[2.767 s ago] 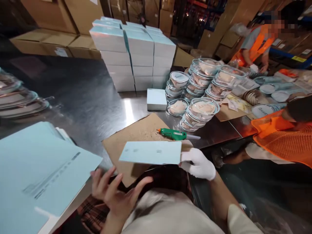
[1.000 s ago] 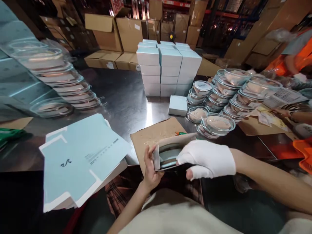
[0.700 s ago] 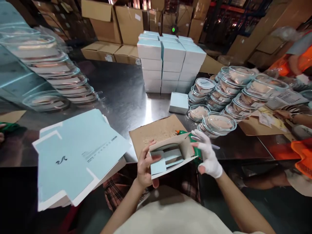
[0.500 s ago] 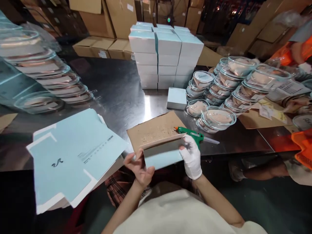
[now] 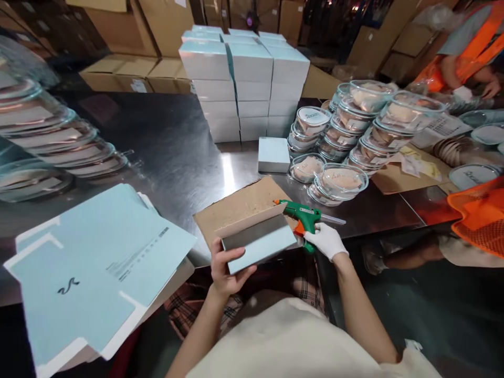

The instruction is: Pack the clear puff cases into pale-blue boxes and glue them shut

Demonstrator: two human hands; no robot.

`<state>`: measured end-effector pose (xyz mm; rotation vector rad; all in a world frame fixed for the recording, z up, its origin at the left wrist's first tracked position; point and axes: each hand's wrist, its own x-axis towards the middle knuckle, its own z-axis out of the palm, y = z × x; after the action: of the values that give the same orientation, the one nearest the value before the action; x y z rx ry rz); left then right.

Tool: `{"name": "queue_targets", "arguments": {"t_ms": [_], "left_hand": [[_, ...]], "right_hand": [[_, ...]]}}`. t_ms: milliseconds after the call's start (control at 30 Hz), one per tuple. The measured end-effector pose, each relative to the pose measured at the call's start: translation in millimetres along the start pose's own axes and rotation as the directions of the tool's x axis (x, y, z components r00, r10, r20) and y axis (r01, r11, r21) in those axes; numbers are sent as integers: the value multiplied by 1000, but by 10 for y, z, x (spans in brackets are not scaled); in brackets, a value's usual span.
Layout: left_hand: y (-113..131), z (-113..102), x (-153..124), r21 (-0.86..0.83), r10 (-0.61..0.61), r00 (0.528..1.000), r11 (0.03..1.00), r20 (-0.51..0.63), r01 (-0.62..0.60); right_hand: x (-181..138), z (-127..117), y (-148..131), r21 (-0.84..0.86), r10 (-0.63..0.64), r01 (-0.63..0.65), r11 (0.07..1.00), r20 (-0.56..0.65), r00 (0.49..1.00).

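My bare left hand grips the left end of a light blue cardboard box, thumb below and fingers over its side. One long flap of the box stands up along the far edge. My right hand, in a white glove, has its fingers closed on the handle of a green glue gun with an orange trigger and nozzle. A clear glue stick sticks out of its back. The gun lies over a glue-marked piece of brown cardboard, which the box partly covers.
Flat light blue box blanks lie at the left. White-sided boxes stand stacked at the back, with a single small box before them. Glass containers are piled right and left. A co-worker in an orange vest is at the far right.
My right hand has let go of the box and moved right and down onto the glue gun's handle. My left hand alone holds the box. The view has shifted slightly right.
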<state>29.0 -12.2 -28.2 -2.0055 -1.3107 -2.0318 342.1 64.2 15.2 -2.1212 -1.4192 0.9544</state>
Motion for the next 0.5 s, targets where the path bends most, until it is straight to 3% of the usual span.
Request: {"name": "queue_targets", "arguments": {"t_ms": [100, 167, 233, 300, 367, 433, 500], "left_hand": [[161, -48, -5, 51, -64, 991, 996, -116, 71], [296, -94, -40, 37, -201, 971, 978, -126, 207], [414, -86, -91, -5, -380, 924, 925, -44, 380], [489, -3, -133, -20, -536, 843, 843, 41, 537], [517, 122, -149, -23, -623, 777, 779, 89, 627], [518, 236, -137, -26, -644, 757, 760, 111, 650], [518, 307, -106, -27, -632, 767, 770, 114, 638]], "right_hand": [[12, 25, 1, 170, -28, 20, 985, 43, 999], [-75, 31, -25, 276, -55, 42, 960, 41, 998], [-225, 43, -72, 403, -103, 108, 909, -33, 994], [-416, 61, -130, 547, -157, 208, 811, -139, 978], [-620, 76, -175, 641, -216, 257, 723, -143, 966], [-810, 87, -179, 647, -264, 234, 725, -52, 963], [-964, 105, -134, 597, -299, 236, 767, 6, 954]]}}
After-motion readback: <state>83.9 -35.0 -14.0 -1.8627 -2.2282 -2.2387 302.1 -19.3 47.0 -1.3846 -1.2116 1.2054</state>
